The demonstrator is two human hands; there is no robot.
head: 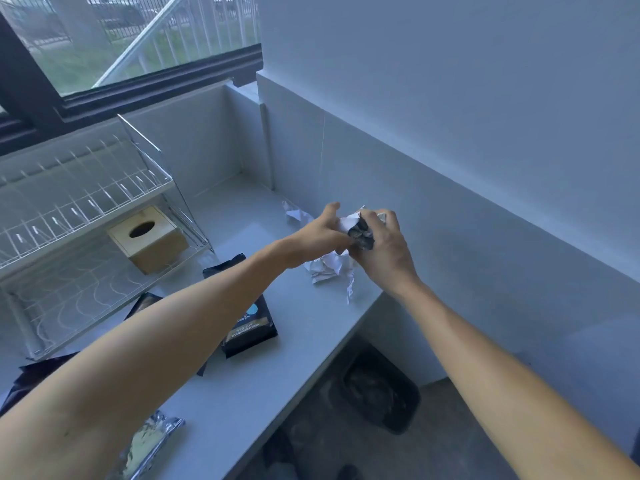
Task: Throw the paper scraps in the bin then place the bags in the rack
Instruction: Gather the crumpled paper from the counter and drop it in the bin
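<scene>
Above grey counter [242, 393], both hands [318, 233] [384, 251] pinch crumpled paper scraps [360, 230], no clear long axis

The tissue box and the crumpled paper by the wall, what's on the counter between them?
Nothing: in the head view the counter between tissue box and paper is bare.

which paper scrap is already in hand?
The crumpled dark-and-white scrap, pinched between left hand and right hand; two white scraps lie on the counter.

Both forearms bare to frame edge; left hand [320, 233], right hand [384, 252] ungloved.
</scene>
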